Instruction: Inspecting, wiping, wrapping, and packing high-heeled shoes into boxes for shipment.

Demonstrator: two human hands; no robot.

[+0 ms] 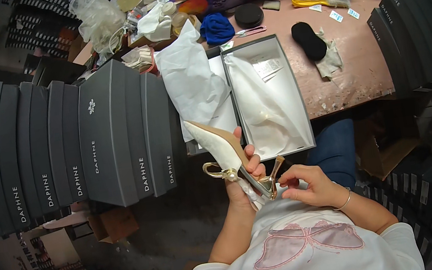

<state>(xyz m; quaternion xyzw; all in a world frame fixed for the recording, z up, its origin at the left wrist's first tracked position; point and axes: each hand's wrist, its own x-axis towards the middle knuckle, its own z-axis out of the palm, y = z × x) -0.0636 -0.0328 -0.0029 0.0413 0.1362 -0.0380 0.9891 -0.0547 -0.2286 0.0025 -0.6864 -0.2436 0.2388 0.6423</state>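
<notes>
A white pointed high-heeled shoe (214,145) with a tan sole and a gold heel is tilted on its side in front of my body. A gold bow loop with a pearl (229,174) sits on it. Wrapped around its middle, my left hand (247,172) is closed on the shoe, fingers over the sole side. My right hand (307,182) is curled by the gold heel, thumb and fingers drawn together; what they pinch, if anything, is too small to make out. Beyond the shoe lies an open grey shoe box (303,115) with white tissue paper (256,106) inside.
Closed dark shoe boxes (108,135) stand in a row at left, more boxes (418,18) at right. On the pink table (355,84) are a black oval pad (308,41), a blue cloth (216,28), a round black tin (248,15) and a yellow-handled brush (313,1).
</notes>
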